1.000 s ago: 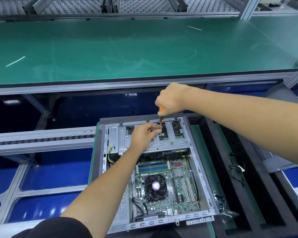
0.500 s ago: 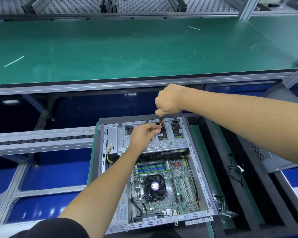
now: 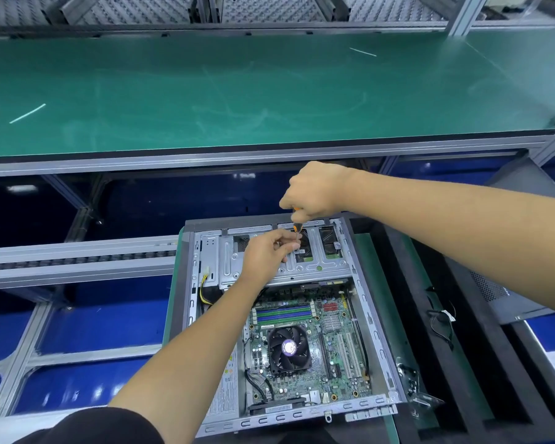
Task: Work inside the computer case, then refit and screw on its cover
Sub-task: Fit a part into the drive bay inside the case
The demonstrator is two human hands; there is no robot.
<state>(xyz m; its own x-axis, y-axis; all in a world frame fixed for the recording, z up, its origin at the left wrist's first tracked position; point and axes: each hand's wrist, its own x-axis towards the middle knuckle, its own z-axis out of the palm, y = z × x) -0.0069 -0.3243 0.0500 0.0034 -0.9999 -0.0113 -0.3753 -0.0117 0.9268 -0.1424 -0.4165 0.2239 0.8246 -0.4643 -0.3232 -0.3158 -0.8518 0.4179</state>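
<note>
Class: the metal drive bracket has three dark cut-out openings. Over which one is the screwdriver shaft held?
The middle opening: the screwdriver comes down at its left edge from the right hand, unlike the openings to its left and right.

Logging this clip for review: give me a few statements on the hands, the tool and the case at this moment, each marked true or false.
1. The right hand grips an orange-handled screwdriver from above. True.
2. The left hand lies flat on the CPU fan. False: its fingers are at the screwdriver's tip, over the metal drive bracket.
3. The cover is already on the computer case. False: the case is open and the motherboard shows.
4. The screwdriver points down into the case's far end. True.
5. The green bench top holds a second computer. False: none is on it.
</note>
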